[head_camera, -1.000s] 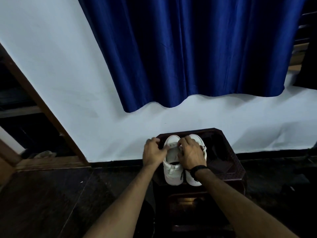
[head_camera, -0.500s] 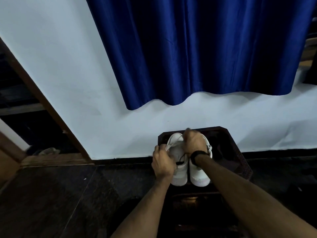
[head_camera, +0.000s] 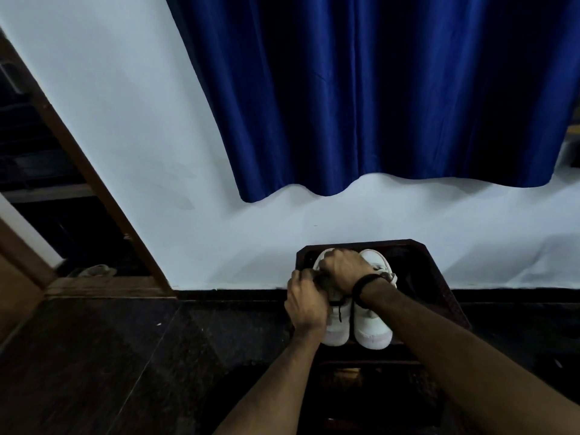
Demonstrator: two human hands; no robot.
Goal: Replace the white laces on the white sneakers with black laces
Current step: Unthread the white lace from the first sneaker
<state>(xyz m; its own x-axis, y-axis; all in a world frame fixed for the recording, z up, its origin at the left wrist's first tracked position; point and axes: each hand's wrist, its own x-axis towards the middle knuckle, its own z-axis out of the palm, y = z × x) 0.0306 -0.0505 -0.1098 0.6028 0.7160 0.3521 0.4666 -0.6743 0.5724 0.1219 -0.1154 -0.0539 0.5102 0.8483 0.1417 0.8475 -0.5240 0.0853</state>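
Note:
Two white sneakers stand side by side on a dark stool [head_camera: 439, 287], heels toward me. My left hand [head_camera: 306, 304] grips the left sneaker [head_camera: 339, 328] at its left side, near the tongue. My right hand [head_camera: 343, 270] is closed over the front of the same shoe, its fingers pinching at the lacing; what it pinches is hidden under the hand. A thin black lace [head_camera: 340, 304] hangs at that shoe's opening. The right sneaker [head_camera: 375, 324] stands untouched beside it. A black band sits on my right wrist.
The stool stands against a white wall under a blue curtain [head_camera: 361, 105]. Dark tiled floor [head_camera: 94, 356] spreads to the left. A wooden door frame [head_camera: 94, 183] slants at the left, with a sandal [head_camera: 94, 271] beyond it.
My left hand has slid from the shoe's toe back along its left side. My right hand has shifted forward over the left sneaker's lacing. The camera has drifted slightly.

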